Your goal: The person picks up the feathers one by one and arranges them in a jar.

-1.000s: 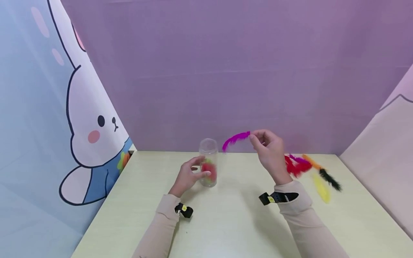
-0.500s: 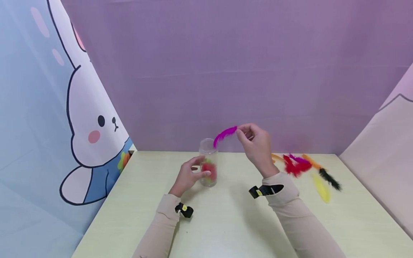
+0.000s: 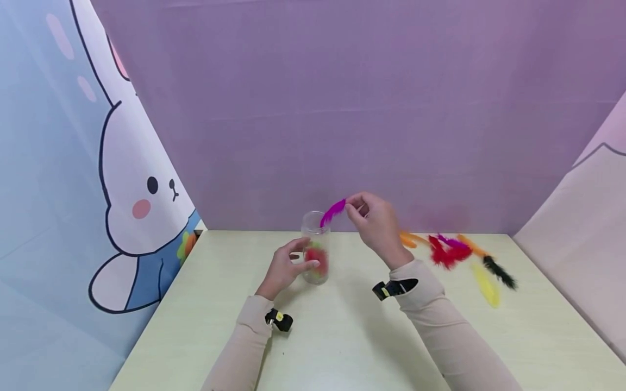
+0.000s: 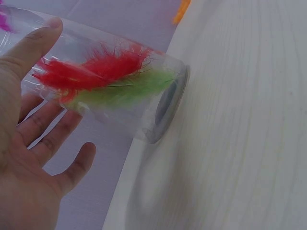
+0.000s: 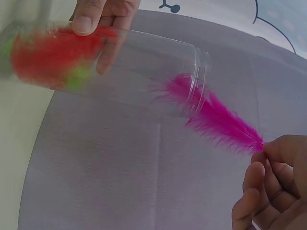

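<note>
A clear jar [image 3: 310,224] stands upright on the table, with a red feather [image 4: 96,72] and a green feather [image 4: 127,90] inside. My left hand [image 3: 285,266] holds it round the side, thumb on the near wall and fingers behind. Above the rim, my right hand [image 3: 377,224] pinches a magenta feather [image 3: 335,210] by its quill between thumb and index finger. In the right wrist view the feather's soft tip is inside the jar's mouth, while the quill end stays outside.
Right of the jar lie orange feathers [image 3: 411,239], a red feather [image 3: 447,254], a purple feather [image 3: 454,240], a black feather [image 3: 499,271] and a yellow feather [image 3: 487,285]. A purple cloth [image 3: 362,108] hangs behind the table [image 3: 195,326].
My right hand has moved left toward the jar, bringing the magenta feather's tip from beside the rim into the mouth. The left hand and jar have stayed in place.
</note>
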A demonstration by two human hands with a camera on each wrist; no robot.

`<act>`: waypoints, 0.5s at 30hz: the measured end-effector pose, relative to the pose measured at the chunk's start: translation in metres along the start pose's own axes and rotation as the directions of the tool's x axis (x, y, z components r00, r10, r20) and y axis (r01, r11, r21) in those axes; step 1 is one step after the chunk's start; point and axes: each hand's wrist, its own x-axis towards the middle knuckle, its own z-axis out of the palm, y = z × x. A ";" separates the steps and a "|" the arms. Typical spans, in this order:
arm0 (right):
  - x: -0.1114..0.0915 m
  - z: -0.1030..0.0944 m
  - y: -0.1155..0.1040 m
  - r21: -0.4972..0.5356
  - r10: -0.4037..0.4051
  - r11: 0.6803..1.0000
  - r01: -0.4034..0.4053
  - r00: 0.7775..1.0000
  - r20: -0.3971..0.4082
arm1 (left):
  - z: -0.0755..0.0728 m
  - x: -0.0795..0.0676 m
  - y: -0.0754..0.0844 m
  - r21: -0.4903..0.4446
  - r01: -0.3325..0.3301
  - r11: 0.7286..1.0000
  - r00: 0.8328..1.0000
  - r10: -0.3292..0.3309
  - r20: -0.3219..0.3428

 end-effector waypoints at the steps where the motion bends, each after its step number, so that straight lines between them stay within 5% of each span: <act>1: 0.000 0.001 0.000 -0.010 -0.012 1.000 0.012 1.000 0.004 | 0.000 0.000 0.000 0.000 0.000 1.000 1.000 0.000 -0.001; 15: 0.003 0.011 -0.003 -0.126 -0.065 0.989 0.080 0.991 0.116 | 0.001 -0.001 0.002 -0.002 0.009 1.000 1.000 -0.009 -0.011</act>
